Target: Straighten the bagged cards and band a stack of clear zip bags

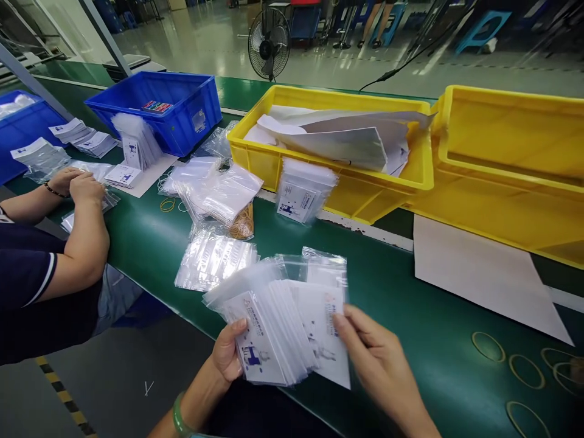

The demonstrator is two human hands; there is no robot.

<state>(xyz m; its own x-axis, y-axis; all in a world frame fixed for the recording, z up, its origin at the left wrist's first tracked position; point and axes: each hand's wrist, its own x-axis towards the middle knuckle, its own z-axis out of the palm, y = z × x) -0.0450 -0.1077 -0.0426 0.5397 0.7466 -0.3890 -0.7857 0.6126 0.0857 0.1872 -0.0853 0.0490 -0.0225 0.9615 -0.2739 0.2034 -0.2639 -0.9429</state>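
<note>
My left hand (229, 351) is closed on a fanned stack of clear zip bags (269, 328), each with a white printed card inside. The front card carries a blue picture and lines of text. At the stack's right side, my right hand (378, 353) pinches the edge of one bagged card (326, 328), thumb in front. That bag is spread apart from the others but still overlaps them. Just beyond my hands lies a pile of flat clear bags (216, 263). Another bundle of bagged cards (298, 198) leans against the yellow bin (356, 204).
A co-worker's hands (84, 185) handle bags at the left. Blue bins (201, 115) stand behind, and a second yellow bin (511, 201) is at right. Papers fill the nearer yellow bin. Rubber bands (527, 371) and a white sheet (483, 274) lie on the green table (387, 267).
</note>
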